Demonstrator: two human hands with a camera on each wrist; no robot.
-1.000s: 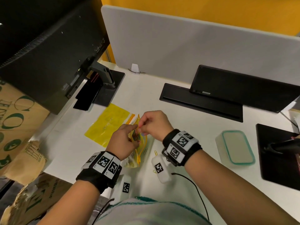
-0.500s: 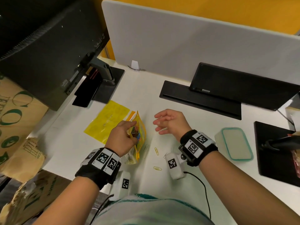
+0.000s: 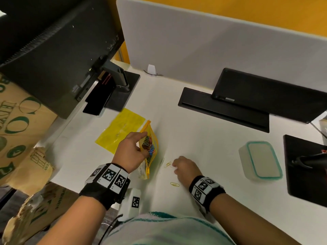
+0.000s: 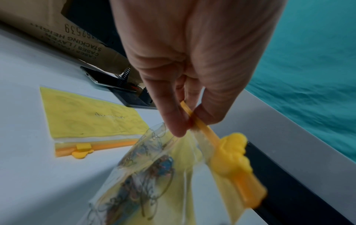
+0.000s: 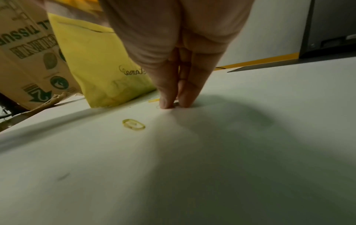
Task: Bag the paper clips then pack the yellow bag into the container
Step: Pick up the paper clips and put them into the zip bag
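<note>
left hand (image 3: 131, 150) pinching yellow bag (image 3: 150, 147), right hand (image 3: 185, 169) fingertips on desk (image 3: 203, 138)

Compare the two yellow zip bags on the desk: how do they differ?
The held bag stands up, pinched by the left hand, and holds coloured paper clips. The flat bag lies on the desk, untouched, with no clips visible inside. Both have orange zip strips.

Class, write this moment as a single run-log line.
left hand: pinches yellow bag | right hand: fingertips at loose clip | container: shut
</note>
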